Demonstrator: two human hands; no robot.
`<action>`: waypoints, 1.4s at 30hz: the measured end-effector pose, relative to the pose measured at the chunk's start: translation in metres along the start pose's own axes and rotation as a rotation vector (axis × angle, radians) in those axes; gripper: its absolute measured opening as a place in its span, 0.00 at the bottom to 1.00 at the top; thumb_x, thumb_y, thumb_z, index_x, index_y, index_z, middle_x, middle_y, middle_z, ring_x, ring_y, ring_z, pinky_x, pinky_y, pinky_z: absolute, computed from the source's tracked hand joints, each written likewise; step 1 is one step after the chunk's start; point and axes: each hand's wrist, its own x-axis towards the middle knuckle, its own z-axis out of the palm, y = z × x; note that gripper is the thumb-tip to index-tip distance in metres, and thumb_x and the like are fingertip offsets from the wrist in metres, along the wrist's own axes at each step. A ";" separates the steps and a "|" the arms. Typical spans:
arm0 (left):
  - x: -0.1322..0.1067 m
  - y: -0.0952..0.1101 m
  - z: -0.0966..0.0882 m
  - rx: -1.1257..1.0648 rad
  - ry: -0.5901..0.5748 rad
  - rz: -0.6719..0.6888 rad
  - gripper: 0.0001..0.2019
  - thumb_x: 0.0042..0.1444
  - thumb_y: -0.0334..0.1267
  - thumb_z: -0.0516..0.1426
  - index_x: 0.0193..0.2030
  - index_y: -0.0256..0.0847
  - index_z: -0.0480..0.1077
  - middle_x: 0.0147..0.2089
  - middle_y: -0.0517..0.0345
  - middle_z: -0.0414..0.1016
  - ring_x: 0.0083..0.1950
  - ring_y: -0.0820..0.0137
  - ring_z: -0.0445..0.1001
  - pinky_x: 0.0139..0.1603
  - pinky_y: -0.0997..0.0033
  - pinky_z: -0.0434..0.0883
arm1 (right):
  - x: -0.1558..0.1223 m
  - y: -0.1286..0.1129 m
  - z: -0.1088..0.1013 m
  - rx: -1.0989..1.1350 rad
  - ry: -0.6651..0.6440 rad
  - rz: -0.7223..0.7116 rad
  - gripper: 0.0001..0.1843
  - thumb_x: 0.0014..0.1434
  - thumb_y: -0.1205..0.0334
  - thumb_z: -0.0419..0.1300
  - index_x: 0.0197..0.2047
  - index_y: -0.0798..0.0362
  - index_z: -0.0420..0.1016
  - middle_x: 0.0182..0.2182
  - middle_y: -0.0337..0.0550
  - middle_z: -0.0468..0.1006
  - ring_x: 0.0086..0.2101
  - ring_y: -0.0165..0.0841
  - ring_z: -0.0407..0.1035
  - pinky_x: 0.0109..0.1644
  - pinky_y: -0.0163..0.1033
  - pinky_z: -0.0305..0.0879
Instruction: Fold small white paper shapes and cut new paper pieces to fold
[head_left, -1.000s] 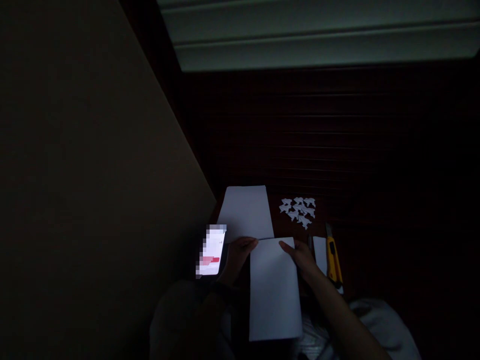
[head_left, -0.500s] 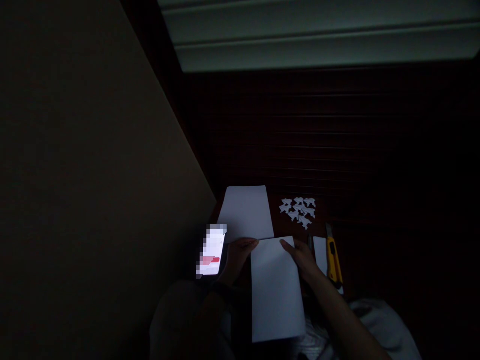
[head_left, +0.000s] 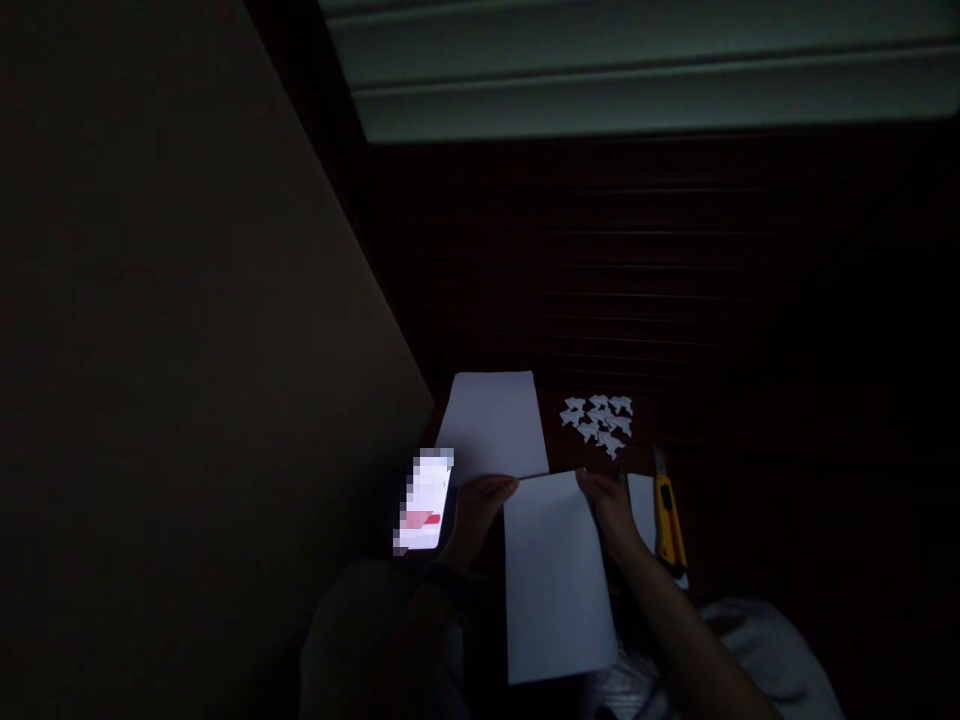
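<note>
A white sheet of paper [head_left: 559,580], longer than it is wide, hangs from its far edge over my lap. At its far left corner my left hand [head_left: 480,505] pinches it between thumb and fingers. My right hand [head_left: 607,505] grips the far right corner, thumb along the edge. Just beyond the held sheet lies a stack of white paper [head_left: 495,420]. Close by my right hand are a narrow white paper strip [head_left: 642,508] and a yellow utility knife [head_left: 669,525] with its blade end pointing away from me.
Several small folded white paper pieces [head_left: 598,422] lie in a cluster on the dark table at the back right. A lit phone [head_left: 426,500] stands left of my left hand. A wall [head_left: 300,300] rises on the left, and dark slatted panelling [head_left: 600,250] behind.
My right hand has slid a little to the right along the paper's far edge, to the corner. The sheet's near end has shifted slightly right. My left hand stays put.
</note>
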 end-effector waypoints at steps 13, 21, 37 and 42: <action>0.002 -0.007 0.000 -0.043 0.003 -0.022 0.13 0.42 0.45 0.63 0.32 0.38 0.76 0.34 0.51 0.79 0.38 0.61 0.76 0.38 0.65 0.72 | 0.007 0.001 -0.008 -0.168 -0.028 -0.083 0.22 0.51 0.43 0.58 0.25 0.56 0.73 0.22 0.41 0.73 0.24 0.32 0.63 0.27 0.35 0.55; -0.001 0.000 0.000 -0.027 0.015 -0.010 0.14 0.44 0.46 0.62 0.32 0.37 0.75 0.35 0.51 0.78 0.38 0.62 0.76 0.36 0.66 0.72 | 0.005 -0.007 -0.007 -0.240 -0.016 -0.124 0.23 0.49 0.41 0.59 0.27 0.55 0.74 0.23 0.41 0.74 0.25 0.33 0.64 0.28 0.35 0.57; 0.003 -0.012 -0.001 -0.025 -0.056 -0.026 0.15 0.45 0.47 0.60 0.35 0.37 0.75 0.35 0.51 0.78 0.37 0.61 0.76 0.34 0.67 0.73 | 0.007 -0.012 -0.008 -0.232 0.008 -0.179 0.22 0.48 0.45 0.61 0.39 0.54 0.75 0.33 0.46 0.76 0.31 0.36 0.66 0.31 0.36 0.60; 0.003 -0.013 -0.002 0.002 -0.052 -0.009 0.14 0.45 0.47 0.60 0.33 0.38 0.75 0.34 0.52 0.78 0.36 0.62 0.76 0.33 0.68 0.72 | 0.008 -0.014 -0.012 -0.240 -0.051 -0.142 0.17 0.47 0.49 0.62 0.34 0.54 0.74 0.27 0.41 0.74 0.26 0.32 0.64 0.28 0.34 0.57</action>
